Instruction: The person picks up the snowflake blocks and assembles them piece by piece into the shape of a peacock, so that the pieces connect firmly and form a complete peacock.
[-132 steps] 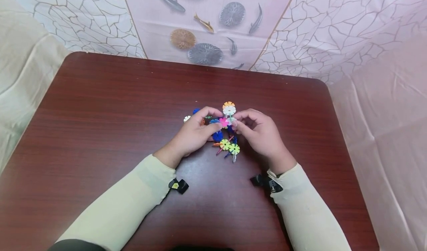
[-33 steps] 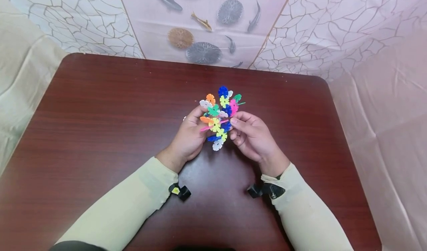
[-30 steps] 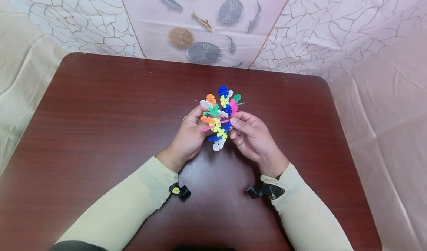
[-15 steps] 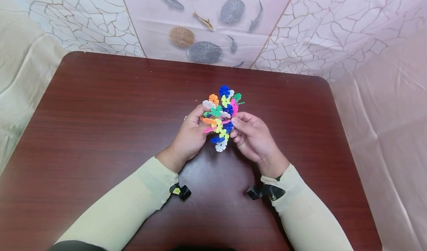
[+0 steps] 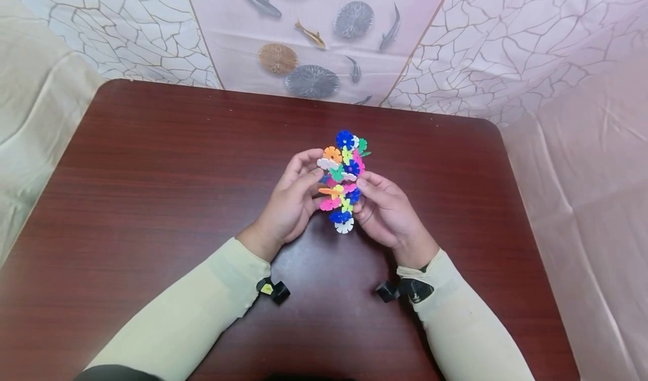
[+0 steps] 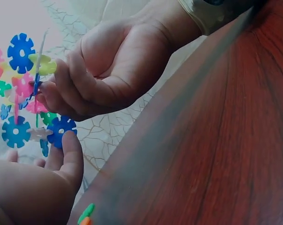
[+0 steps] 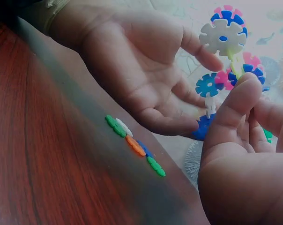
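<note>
A built shape of interlocking flower discs (image 5: 351,168), in blue, pink, yellow, green, orange and white, is held above the table between both hands. My right hand (image 5: 390,212) pinches its right side between thumb and fingers. On the left, my left hand (image 5: 283,209) has its fingers spread loosely around the shape. In the right wrist view the left hand (image 7: 132,65) shows a bare palm, a fingertip touching a blue disc (image 7: 204,127). The left wrist view shows the right hand's (image 6: 118,65) fingertips at a yellow disc (image 6: 46,64). Some inner discs are hidden.
Several loose pieces lie in a row on the brown table (image 5: 177,161): green, white, orange and blue ones, among them an orange piece (image 7: 135,146). From the head view the left hand hides them. A patterned cloth (image 5: 324,32) hangs behind the table's far edge.
Since 4.4 s ago the disc shape has been lifted and turned upright. Over the last second it shifts slightly right and turns, while the left hand's fingers loosen and spread.
</note>
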`<state>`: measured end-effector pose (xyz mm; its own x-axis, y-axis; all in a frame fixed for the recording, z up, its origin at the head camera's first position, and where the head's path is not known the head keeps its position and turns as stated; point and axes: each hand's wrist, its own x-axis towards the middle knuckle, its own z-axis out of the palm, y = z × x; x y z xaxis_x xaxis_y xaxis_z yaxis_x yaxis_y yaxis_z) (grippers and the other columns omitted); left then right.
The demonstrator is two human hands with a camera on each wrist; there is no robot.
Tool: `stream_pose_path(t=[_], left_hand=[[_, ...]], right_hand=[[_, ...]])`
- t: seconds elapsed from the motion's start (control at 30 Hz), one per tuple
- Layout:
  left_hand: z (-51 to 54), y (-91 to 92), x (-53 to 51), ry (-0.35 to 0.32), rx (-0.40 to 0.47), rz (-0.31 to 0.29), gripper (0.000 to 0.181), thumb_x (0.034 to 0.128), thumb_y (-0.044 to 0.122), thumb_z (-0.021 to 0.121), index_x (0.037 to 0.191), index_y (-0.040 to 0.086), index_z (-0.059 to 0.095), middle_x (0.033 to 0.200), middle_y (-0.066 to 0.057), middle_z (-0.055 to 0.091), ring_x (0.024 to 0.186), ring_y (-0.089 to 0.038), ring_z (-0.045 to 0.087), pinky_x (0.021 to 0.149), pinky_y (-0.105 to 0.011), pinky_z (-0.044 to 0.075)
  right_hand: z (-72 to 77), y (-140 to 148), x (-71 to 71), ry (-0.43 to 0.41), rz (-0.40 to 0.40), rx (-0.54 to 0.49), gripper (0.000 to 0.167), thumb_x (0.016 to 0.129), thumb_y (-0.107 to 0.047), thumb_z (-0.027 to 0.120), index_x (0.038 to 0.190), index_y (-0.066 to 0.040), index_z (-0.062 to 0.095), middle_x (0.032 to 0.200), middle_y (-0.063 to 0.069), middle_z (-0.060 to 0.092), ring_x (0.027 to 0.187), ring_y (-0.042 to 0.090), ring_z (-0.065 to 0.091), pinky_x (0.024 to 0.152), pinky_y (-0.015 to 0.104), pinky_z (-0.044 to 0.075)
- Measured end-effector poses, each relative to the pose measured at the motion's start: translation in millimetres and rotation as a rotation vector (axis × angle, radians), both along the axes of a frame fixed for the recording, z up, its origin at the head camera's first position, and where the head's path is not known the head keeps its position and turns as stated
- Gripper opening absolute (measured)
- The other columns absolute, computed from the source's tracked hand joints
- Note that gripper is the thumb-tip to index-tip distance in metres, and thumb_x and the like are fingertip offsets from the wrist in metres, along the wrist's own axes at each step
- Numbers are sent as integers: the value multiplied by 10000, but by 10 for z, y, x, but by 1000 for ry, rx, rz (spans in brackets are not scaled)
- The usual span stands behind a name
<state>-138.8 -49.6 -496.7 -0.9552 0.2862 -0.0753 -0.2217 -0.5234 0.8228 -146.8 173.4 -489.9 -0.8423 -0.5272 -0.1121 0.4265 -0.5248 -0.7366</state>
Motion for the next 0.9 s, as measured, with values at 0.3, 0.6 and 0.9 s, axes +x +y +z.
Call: stream_pose_path(t=[0.3,0.6,0.9], left_hand=[[-37,-32,-36,-164,61,-240,692,1148,657,392,1622,164,496,1573,-102,585,1403,-278,634,1100,-373,629],[-38,-38,-32,-219,83,-323,798,1121,706,368,1635,115,522,1493,-77,664,1333,-224,655,1082,-396,598],[-47,-19,-27,-165,52,-222,716,1111,575,417,1693,159,446,1590,-62,605,1274,-200,637,1044,-420,498]], right_hand=[[-28,2,10,9,76,-12,240,1182,-168,579,1334,-51,722,1064,47,808,725,102,662,700,195,593],[-55,39,26,-1,146,-30,298,1190,-176,561,1438,-60,677,1028,39,826,626,98,637,558,198,516],[-61,49,13,-46,192,-125,346,1201,-166,517,1501,-41,637,1256,104,833,1053,198,849,909,309,690]])
